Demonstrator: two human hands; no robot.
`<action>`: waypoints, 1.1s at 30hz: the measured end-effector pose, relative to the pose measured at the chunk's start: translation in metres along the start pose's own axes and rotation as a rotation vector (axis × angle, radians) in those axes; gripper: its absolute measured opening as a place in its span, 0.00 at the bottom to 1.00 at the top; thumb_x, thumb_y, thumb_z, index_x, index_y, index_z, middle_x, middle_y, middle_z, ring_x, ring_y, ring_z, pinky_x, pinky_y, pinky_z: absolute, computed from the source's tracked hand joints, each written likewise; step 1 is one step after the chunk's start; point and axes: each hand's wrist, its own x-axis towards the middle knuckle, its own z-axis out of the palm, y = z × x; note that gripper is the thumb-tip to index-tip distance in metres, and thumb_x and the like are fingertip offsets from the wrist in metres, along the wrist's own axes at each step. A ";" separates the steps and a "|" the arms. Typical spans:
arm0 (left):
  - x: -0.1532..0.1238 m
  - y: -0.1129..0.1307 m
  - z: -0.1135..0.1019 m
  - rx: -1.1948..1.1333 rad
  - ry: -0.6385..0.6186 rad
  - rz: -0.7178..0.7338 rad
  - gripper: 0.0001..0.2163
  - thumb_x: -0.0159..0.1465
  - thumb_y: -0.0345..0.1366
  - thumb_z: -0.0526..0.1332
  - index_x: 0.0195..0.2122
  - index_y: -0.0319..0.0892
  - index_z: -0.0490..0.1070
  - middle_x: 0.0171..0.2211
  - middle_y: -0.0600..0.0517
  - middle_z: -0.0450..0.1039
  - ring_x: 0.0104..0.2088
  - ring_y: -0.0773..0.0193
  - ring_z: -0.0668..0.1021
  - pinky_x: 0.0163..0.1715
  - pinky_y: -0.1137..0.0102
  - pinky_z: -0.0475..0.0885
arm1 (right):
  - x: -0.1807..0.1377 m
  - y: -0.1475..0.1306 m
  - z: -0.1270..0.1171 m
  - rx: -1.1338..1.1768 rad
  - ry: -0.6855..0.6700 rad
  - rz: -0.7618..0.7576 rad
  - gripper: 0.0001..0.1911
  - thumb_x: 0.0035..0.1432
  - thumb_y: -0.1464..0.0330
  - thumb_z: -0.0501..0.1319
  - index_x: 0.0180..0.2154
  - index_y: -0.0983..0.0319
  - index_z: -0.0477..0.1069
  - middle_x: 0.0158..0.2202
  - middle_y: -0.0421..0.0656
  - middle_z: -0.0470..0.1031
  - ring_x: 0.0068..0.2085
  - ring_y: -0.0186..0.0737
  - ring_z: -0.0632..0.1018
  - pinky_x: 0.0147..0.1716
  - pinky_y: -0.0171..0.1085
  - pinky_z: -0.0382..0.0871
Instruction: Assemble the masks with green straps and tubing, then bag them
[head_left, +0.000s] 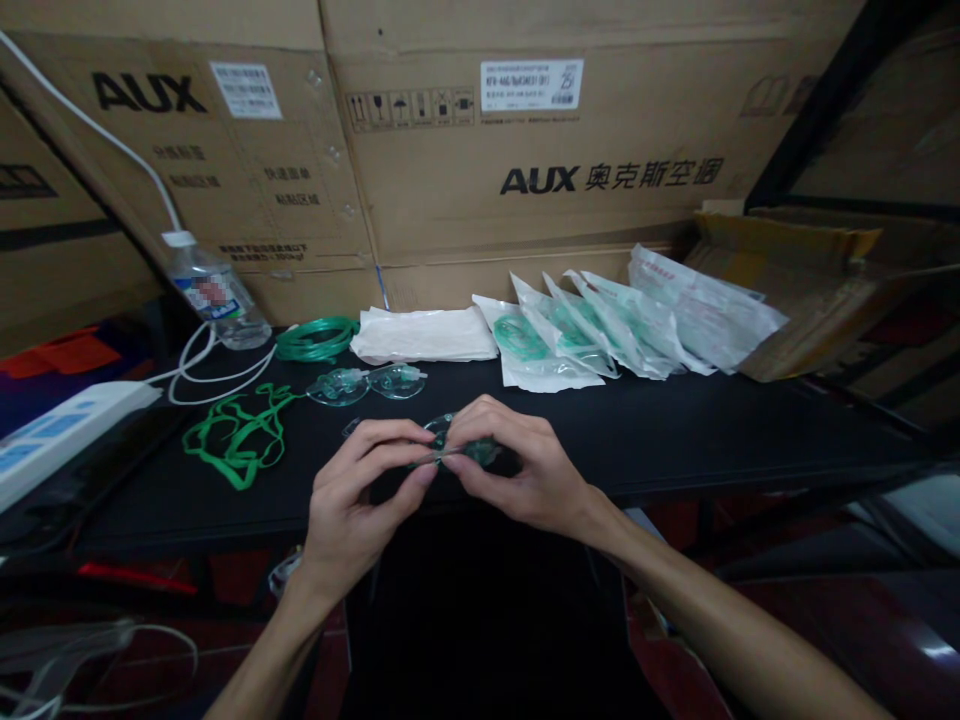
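Sitting behind the flat white stack in the head view, big AUX cardboard boxes wall off the back of a black table. Far left of the stack there's a white power strip, plus a clear bottle with a white cap; can't tell how full it is. Container-wise, right of the stack you've got a row of see-through-front pouches, the closest one clearly holding coiled green tubing, and past those an open carton, can't see what's inside. A green tubing coil sits just left of the stack, two clear masks lie in front of its left end, and tangled green straps are farther out front-left. As for the clear green-tinted piece, it's straight in front of the stack, between the left hand and right hand, both pinching it with thumb and fingers, tips nearly meeting. Which part they've got, I can't tell, fingers cover it.
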 end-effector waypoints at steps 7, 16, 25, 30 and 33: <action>-0.001 0.002 -0.002 0.071 0.043 0.066 0.07 0.63 0.26 0.66 0.40 0.44 0.78 0.39 0.51 0.80 0.39 0.62 0.81 0.41 0.67 0.77 | -0.001 0.001 0.002 0.022 0.017 -0.046 0.03 0.64 0.75 0.63 0.39 0.63 0.71 0.35 0.45 0.78 0.38 0.39 0.78 0.41 0.41 0.74; 0.000 0.010 -0.010 0.093 0.041 0.214 0.06 0.65 0.28 0.66 0.42 0.44 0.76 0.39 0.52 0.79 0.38 0.63 0.81 0.39 0.67 0.77 | 0.003 -0.010 0.000 -0.094 -0.006 -0.244 0.06 0.64 0.77 0.61 0.40 0.62 0.68 0.32 0.44 0.76 0.37 0.39 0.78 0.42 0.42 0.76; 0.002 0.015 -0.009 -0.005 0.021 0.105 0.06 0.64 0.27 0.66 0.38 0.45 0.75 0.37 0.53 0.79 0.36 0.64 0.80 0.42 0.66 0.75 | 0.001 -0.011 0.003 0.036 -0.044 -0.090 0.06 0.63 0.77 0.61 0.39 0.61 0.68 0.33 0.43 0.75 0.38 0.39 0.76 0.42 0.42 0.74; 0.006 0.014 -0.010 -0.196 -0.080 -0.143 0.06 0.64 0.26 0.65 0.35 0.45 0.77 0.37 0.54 0.78 0.38 0.66 0.80 0.40 0.73 0.76 | 0.001 -0.008 0.001 0.114 -0.036 0.064 0.03 0.64 0.74 0.62 0.38 0.61 0.70 0.34 0.43 0.75 0.38 0.39 0.76 0.40 0.40 0.72; 0.007 0.012 -0.006 -0.242 -0.081 -0.248 0.05 0.64 0.28 0.66 0.35 0.47 0.79 0.39 0.54 0.79 0.41 0.66 0.80 0.44 0.74 0.75 | 0.000 -0.006 -0.002 0.152 -0.034 0.223 0.01 0.65 0.71 0.63 0.39 0.62 0.72 0.36 0.43 0.75 0.38 0.38 0.76 0.41 0.39 0.71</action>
